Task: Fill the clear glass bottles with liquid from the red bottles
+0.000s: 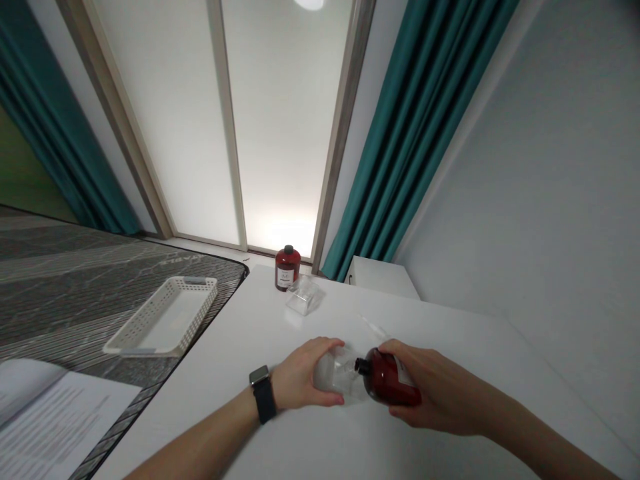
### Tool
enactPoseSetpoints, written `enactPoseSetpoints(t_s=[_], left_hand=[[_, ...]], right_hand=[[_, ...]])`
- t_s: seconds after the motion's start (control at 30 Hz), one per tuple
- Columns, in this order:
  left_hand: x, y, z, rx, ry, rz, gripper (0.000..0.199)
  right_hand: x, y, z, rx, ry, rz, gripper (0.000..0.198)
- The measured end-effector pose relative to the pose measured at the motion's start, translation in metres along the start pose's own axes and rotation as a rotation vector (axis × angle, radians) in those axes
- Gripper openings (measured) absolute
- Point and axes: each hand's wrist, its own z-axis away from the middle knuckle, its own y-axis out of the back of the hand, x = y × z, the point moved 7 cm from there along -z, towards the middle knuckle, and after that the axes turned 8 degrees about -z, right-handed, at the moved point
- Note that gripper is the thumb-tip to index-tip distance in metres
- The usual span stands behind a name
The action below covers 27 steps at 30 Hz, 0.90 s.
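My right hand (pixel 417 383) is closed around a dark red bottle (pixel 387 377) with a white label, tipped on its side so its black neck points left. That neck sits at the mouth of a clear container (pixel 333 370), which my left hand (pixel 310 373) grips from the left side. Whether liquid is passing between them I cannot tell. A dark-strapped watch (pixel 263 393) is on my left wrist. Farther back on the white table (pixel 270 347) stands a second red bottle (pixel 287 268), upright with a black cap, beside a clear plastic piece (pixel 305 295).
To the left, a white perforated basket (pixel 165 317) lies on a grey striped surface (pixel 75 287), with an open booklet (pixel 65 420) nearer me. Behind the table are a low white cabinet (pixel 383 277) and a teal curtain (pixel 400 147). A pale wall (pixel 545 187) borders the right.
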Motion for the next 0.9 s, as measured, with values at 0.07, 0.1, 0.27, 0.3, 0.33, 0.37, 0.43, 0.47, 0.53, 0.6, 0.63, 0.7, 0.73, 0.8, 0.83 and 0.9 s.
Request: enactPoseSetpoints(t_s=[0.07,0.1,0.27,0.3,0.33,0.37,0.43,0.47,0.53,0.6,0.63,0.7,0.73,0.8,0.83,0.9], left_hand=[[0.0003,-0.0001,-0.0001,-0.003,0.002,0.001,0.081],[0.0007,0.0,-0.0002,-0.004,0.001,0.003,0.081],[0.0019,0.0015,-0.0006,-0.004,-0.003,0.011,0.08],[0.0018,0.0016,-0.0006,-0.005,-0.004,0.011,0.08],[0.0017,0.0016,-0.0006,-0.006,-0.005,0.01,0.08],[0.0015,0.0015,-0.0006,-0.007,-0.006,0.011,0.079],[0.0009,0.0012,-0.0004,-0.008,-0.006,0.013,0.08],[0.0006,0.001,-0.0002,-0.009,-0.006,0.015,0.08],[0.0003,0.0007,-0.0001,-0.013,-0.005,0.016,0.08],[0.0009,0.0014,-0.0003,-0.01,-0.01,0.018,0.08],[0.0017,0.0019,-0.0006,-0.007,-0.017,0.022,0.079],[0.0038,0.003,-0.0013,-0.004,-0.037,0.034,0.079],[0.0045,0.0032,-0.0015,-0.004,-0.043,0.037,0.079],[0.0039,0.0026,-0.0015,-0.014,-0.037,0.035,0.079],[0.0026,0.002,-0.0013,-0.018,-0.025,0.03,0.08],[-0.0015,0.0006,-0.0004,-0.022,0.011,0.026,0.086]], right_hand=[[0.0005,-0.0002,-0.0002,0.002,0.003,0.0,0.045],[0.0009,-0.0005,-0.0001,0.002,0.005,-0.003,0.046],[0.0035,-0.0029,0.0014,0.001,0.011,-0.013,0.047],[0.0045,-0.0032,0.0016,0.004,0.003,-0.012,0.048],[0.0054,-0.0033,0.0018,0.006,-0.005,-0.012,0.049],[0.0061,-0.0035,0.0019,0.008,-0.011,-0.013,0.05],[0.0064,-0.0039,0.0021,0.007,-0.012,-0.018,0.051],[0.0063,-0.0042,0.0023,0.003,-0.009,-0.019,0.05],[0.0065,-0.0046,0.0028,0.0,-0.01,-0.013,0.05],[0.0071,-0.0046,0.0034,0.002,-0.014,-0.002,0.051],[0.0073,-0.0047,0.0036,0.002,-0.013,0.001,0.051],[0.0075,-0.0049,0.0037,0.0,-0.009,0.0,0.05],[0.0077,-0.005,0.0036,-0.002,-0.008,-0.002,0.05],[0.0081,-0.0051,0.0032,-0.002,-0.008,-0.003,0.052],[0.0082,-0.0049,0.0031,0.0,-0.009,-0.001,0.052],[0.0079,-0.0046,0.0031,0.001,-0.008,0.002,0.053]])
